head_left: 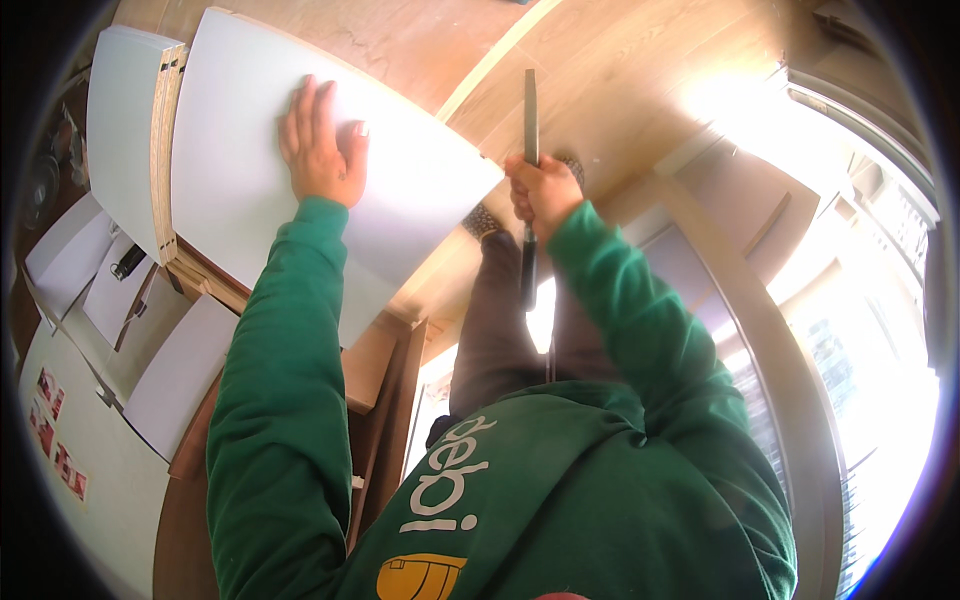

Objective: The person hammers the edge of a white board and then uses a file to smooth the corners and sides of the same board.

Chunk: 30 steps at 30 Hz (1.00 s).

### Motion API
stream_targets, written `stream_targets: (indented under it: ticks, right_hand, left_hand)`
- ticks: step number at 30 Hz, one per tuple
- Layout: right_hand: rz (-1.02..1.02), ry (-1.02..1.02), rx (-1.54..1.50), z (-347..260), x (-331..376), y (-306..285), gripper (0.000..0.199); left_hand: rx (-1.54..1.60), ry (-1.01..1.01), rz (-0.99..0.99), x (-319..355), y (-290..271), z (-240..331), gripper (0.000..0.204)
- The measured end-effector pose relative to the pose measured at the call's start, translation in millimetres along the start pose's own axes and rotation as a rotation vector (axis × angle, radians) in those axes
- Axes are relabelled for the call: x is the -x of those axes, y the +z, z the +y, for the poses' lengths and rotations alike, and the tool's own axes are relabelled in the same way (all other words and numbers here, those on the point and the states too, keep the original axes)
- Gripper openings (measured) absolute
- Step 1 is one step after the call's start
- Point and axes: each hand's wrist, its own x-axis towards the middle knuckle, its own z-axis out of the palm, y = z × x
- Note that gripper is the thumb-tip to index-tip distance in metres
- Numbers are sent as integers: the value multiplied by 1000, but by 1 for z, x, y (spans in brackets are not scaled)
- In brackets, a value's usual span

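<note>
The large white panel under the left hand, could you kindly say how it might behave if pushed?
The white panel is probably stiff, as its broad face shows no obvious sag. The smooth surface may feel slippery beneath the left hand. Being wide and flat, it seems unlikely to roll.

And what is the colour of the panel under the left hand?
The panel's broad face is white, best seen in the head view.

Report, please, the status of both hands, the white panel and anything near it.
Left hand flat on white panel. Right hand gripping long narrow tool near panel's corner. White boards close at panel's left.
</note>
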Motion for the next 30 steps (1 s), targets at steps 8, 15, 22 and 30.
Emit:
stream_targets:
  ticks: [8,15,22,30]
  right_hand:
    - [-20,-84,167,1,24,-15,11]
    - [-207,79,86,-23,19,-2,10]
    - [-199,126,-35,-13,7,-10,11]
    - [39,-190,606,3,16,-32,26]
  left_hand:
    - [-2,1,-2,0,-1,1,61]
    - [-1,7,5,0,0,0,61]
    - [1,12,4,-2,1,2,61]
    - [-17,0,-9,0,1,3,59]
